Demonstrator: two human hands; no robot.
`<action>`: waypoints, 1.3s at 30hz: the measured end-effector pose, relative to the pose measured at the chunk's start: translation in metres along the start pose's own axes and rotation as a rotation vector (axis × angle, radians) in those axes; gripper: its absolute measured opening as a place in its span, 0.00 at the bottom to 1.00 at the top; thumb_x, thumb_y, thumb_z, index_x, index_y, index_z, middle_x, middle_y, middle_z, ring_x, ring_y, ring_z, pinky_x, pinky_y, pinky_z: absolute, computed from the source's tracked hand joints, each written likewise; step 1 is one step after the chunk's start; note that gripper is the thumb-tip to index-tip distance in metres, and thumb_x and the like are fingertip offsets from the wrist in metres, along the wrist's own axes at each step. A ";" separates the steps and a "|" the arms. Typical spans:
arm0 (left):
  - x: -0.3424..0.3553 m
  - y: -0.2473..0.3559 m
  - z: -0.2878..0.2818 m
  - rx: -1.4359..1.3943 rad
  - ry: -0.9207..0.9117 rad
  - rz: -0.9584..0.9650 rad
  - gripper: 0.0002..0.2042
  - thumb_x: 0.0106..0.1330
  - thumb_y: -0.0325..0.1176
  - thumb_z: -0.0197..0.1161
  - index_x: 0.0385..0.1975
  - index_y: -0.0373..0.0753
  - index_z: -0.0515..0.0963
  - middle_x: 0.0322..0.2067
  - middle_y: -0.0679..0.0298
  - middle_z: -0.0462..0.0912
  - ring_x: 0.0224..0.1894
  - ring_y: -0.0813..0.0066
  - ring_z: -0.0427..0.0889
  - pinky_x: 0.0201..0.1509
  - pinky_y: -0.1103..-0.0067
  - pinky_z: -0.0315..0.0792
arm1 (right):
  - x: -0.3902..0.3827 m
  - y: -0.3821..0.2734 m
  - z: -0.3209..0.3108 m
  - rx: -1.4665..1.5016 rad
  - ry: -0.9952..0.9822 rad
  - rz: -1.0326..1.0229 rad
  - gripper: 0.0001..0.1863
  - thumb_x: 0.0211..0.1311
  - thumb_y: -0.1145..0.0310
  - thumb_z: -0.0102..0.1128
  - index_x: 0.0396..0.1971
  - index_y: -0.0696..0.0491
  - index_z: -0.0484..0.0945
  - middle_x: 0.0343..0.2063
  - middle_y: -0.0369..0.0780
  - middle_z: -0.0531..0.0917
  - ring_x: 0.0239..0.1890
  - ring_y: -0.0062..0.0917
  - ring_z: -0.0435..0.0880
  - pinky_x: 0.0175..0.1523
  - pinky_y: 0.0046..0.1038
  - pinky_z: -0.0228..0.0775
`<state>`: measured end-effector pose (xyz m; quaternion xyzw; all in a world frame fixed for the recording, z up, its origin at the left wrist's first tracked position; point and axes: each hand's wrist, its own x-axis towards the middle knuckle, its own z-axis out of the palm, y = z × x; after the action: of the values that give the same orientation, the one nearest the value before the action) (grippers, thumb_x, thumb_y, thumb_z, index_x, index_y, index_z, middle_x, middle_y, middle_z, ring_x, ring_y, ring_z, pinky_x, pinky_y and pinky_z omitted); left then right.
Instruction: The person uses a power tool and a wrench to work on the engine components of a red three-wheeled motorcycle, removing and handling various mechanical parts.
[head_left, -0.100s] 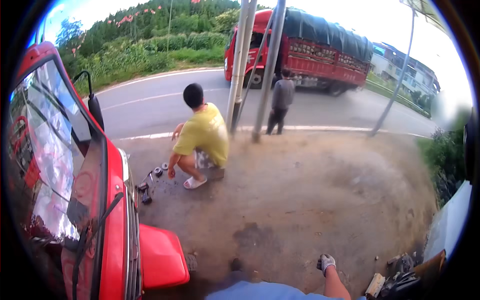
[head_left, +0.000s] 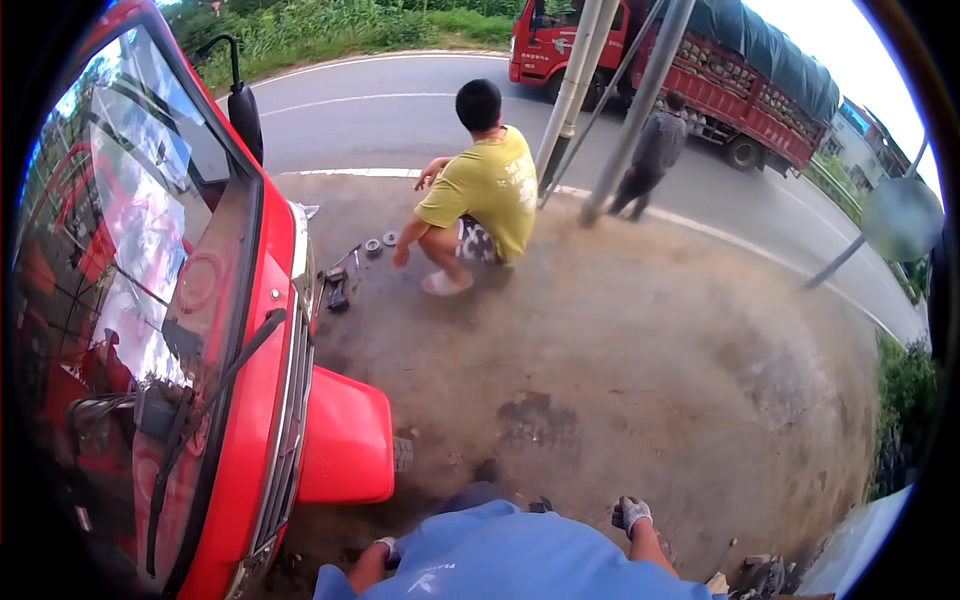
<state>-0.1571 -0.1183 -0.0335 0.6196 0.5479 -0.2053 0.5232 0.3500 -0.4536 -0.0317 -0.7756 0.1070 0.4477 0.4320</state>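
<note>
Head view. We look down over a blue shirt [head_left: 510,555], both hands well apart, one to each side of it. Left hand [head_left: 388,550]: pale glove, partly hidden at the shirt's edge; we cannot tell whether its fingers are spread or closed. Nearest to it is the red fender [head_left: 345,440], ahead of it, jutting from the red vehicle [head_left: 235,470] that fills the left side. Right hand [head_left: 631,514]: gloved, out beyond the shirt over the ground [head_left: 650,350], fingers looking bent; too small for us to tell whether they grip anything.

Edges: the fender's rounded corner and the grille [head_left: 287,440] bound the ground on the left; a pale panel [head_left: 865,545] bounds it at lower right, with small debris [head_left: 765,578] beside it. Between these we have a broad stretch, marked by a dark patch [head_left: 538,420]. Beyond the grille, a dark tool [head_left: 338,290] and a metal ring [head_left: 374,247] lie near a crouching person in a yellow shirt [head_left: 490,190], narrowing the passage there. Far edge: the white road line [head_left: 720,235], a grey pole [head_left: 655,90], a standing person [head_left: 660,140], then a tarp-covered truck [head_left: 735,115] on the road.
</note>
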 end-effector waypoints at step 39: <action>0.249 0.100 -0.474 -0.537 0.317 -0.699 0.26 0.71 0.56 0.51 0.44 0.37 0.83 0.43 0.41 0.85 0.49 0.39 0.83 0.54 0.54 0.74 | 0.212 -0.548 1.189 -1.752 -1.071 -0.785 0.16 0.66 0.61 0.59 0.51 0.46 0.85 0.51 0.43 0.87 0.54 0.42 0.85 0.59 0.40 0.75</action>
<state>-0.1402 0.4256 -0.0228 0.2644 0.8307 -0.1230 0.4743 0.0598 0.8350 -0.1524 -0.4986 -0.7036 0.4784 -0.1656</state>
